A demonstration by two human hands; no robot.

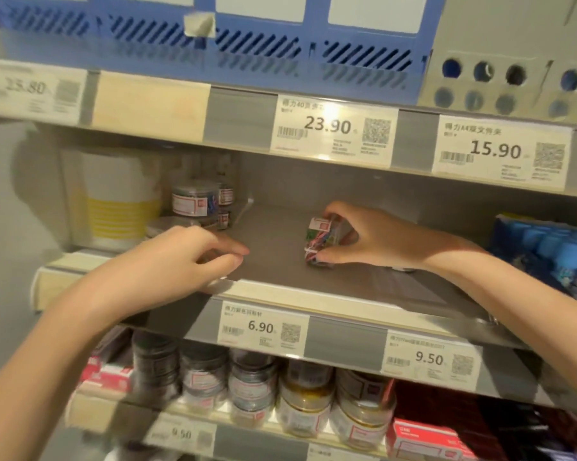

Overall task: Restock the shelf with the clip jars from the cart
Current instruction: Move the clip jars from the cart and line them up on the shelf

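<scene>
My right hand [373,239] grips a clear jar of coloured clips [320,242] on the grey middle shelf [313,287], the jar tipped on its side with its label toward the left. My left hand [193,257] hovers at the shelf's front left, fingers loosely curled, holding nothing that I can see. Further back on the left stand stacked clip jars [195,202] with dark lids and red-framed labels. The cart is out of view.
A white and yellow container [120,201] stands at the far left of the shelf; blue packs [553,251] sit at the right. The shelf below holds several jars [253,384] and red boxes [426,440]. Price tags [263,327] line the shelf edges. A blue basket [247,44] sits above.
</scene>
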